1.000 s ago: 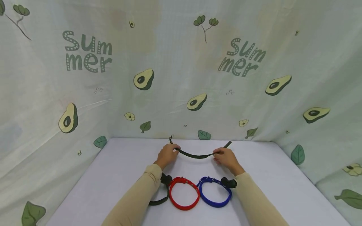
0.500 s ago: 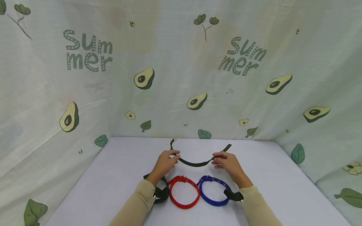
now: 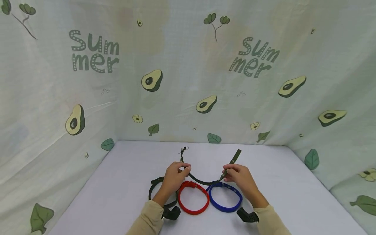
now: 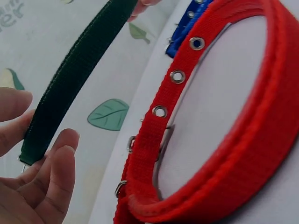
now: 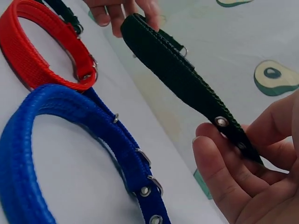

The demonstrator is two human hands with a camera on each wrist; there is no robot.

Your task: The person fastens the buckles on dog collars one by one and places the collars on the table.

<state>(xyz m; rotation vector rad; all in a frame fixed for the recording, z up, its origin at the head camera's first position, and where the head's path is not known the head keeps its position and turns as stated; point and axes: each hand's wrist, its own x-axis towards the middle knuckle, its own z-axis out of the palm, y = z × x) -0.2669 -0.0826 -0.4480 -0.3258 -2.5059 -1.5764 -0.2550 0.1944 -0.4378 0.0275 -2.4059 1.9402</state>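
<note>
As the left hand (image 3: 174,177) and right hand (image 3: 240,178) drew the dark green strap (image 4: 74,79) nearer, pinching it towards either end, its middle sagged by the far side of the red collar (image 4: 252,172) and blue collar (image 5: 16,144), its ends not yet joined like theirs.

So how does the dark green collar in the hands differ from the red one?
The dark green collar is open, its ends apart; the red collar forms a closed loop. The dark green collar is held up by the left hand and right hand; the red collar lies on the table. Both are straps with metal eyelets.
</note>
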